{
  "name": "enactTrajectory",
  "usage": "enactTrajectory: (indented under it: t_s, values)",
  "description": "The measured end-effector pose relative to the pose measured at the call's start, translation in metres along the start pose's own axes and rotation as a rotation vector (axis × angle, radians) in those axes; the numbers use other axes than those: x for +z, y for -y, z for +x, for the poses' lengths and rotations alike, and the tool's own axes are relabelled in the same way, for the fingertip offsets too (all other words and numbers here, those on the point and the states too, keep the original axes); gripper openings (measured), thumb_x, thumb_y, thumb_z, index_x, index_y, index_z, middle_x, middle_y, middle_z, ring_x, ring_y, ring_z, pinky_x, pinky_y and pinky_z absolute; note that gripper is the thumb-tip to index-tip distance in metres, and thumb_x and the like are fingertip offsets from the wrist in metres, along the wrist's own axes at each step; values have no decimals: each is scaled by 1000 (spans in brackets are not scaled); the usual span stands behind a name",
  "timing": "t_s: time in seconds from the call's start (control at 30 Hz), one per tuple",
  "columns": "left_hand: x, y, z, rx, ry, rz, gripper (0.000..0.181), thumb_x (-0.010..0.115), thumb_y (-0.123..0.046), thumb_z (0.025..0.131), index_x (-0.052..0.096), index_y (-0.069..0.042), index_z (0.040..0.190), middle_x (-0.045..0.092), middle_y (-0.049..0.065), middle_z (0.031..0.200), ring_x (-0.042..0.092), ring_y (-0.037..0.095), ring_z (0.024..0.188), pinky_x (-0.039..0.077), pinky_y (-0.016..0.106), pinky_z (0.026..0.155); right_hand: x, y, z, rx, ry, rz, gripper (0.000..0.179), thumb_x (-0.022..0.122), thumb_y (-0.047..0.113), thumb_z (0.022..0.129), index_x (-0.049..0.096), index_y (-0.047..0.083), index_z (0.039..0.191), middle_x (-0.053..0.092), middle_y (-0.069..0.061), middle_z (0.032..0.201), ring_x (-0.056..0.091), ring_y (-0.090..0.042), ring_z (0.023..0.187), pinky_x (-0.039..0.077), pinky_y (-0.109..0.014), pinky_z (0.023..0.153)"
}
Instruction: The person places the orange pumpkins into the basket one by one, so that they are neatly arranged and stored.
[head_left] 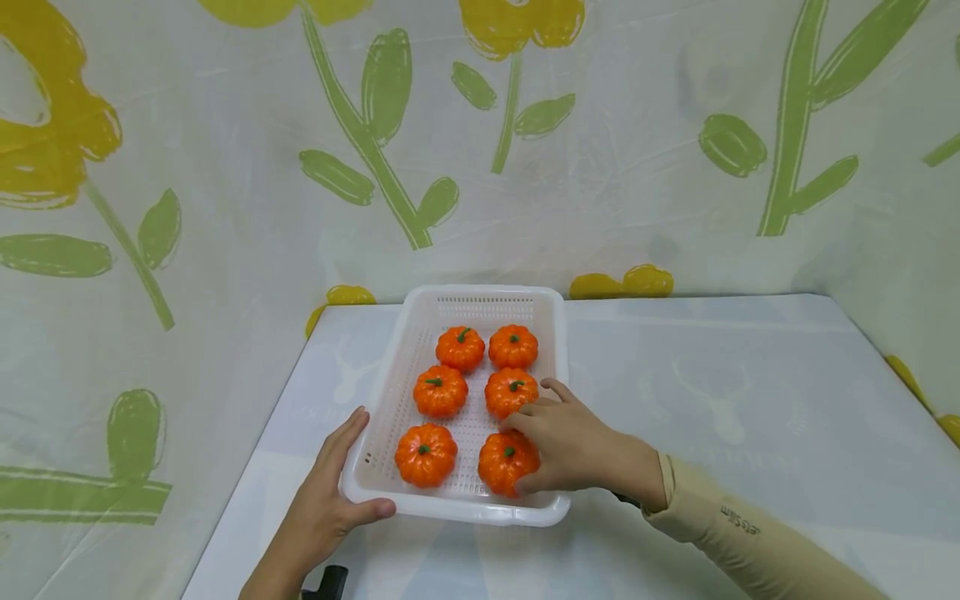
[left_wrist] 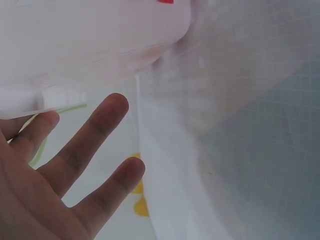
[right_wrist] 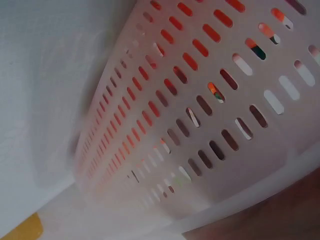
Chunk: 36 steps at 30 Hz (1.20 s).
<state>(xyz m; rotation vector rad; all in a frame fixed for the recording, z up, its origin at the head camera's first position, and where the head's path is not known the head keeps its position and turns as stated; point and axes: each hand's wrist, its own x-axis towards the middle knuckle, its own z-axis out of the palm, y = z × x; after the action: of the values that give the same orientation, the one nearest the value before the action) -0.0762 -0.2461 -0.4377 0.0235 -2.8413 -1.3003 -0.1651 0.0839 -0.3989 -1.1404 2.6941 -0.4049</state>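
Observation:
A white plastic basket (head_left: 480,508) with slotted walls holds several orange toy pumpkins (head_left: 441,392) with green stems, set in two columns. My left hand (head_left: 318,492) holds the basket's near left corner, thumb at the front rim and fingers along the left side. In the left wrist view, two fingers (left_wrist: 92,135) stretch out free below the basket. My right hand (head_left: 573,442) reaches over the right rim and grips the near right pumpkin (head_left: 507,460) between thumb and fingers. The right wrist view shows the slotted basket wall (right_wrist: 200,105) with orange behind it; the fingertips are hidden there.
The basket is on a pale table (head_left: 690,392) with faint deer prints. Behind and beside it hangs a white curtain (head_left: 622,167) printed with yellow flowers and green leaves. A small black object (head_left: 332,582) shows by the left wrist.

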Motion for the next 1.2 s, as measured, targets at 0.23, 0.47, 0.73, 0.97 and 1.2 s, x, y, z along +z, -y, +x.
enactTrajectory:
  t_s: [0.23,0.47,0.73,0.97,1.2]
  values:
    - [-1,-1,-1,9,-6,7,115,92,-45,70,22,-40,161,17,-3,168,44,41,137,54,51,92,2,3,2,-1,-13,-46,58,84,48,73,69,22,123,70,4,116,60,-20,115,16,-56,119]
    - [0,-1,-1,8,-5,-5,114,92,-44,71,22,-41,160,17,-2,167,47,41,135,55,48,91,3,0,1,-9,-23,-42,63,81,51,77,67,21,130,69,2,124,59,-21,119,16,-58,119]
    - [1,1,-1,10,-5,-12,113,92,-43,71,23,-39,161,17,-2,168,46,41,136,54,49,91,4,-12,-5,-113,-198,117,53,71,48,93,61,19,137,57,1,139,48,-22,132,26,-52,118]
    - [2,4,1,13,-6,3,114,92,-43,72,22,-38,161,16,-2,168,42,41,140,51,53,95,-10,-41,-15,-18,-406,117,56,63,49,98,54,20,144,46,-8,152,42,-29,139,39,-56,112]
    - [1,3,0,5,4,75,114,89,-50,72,20,-38,161,16,-1,169,40,41,141,48,60,97,-37,-104,-45,244,-533,22,62,58,45,102,47,5,148,38,-24,155,36,-47,140,29,-67,112]
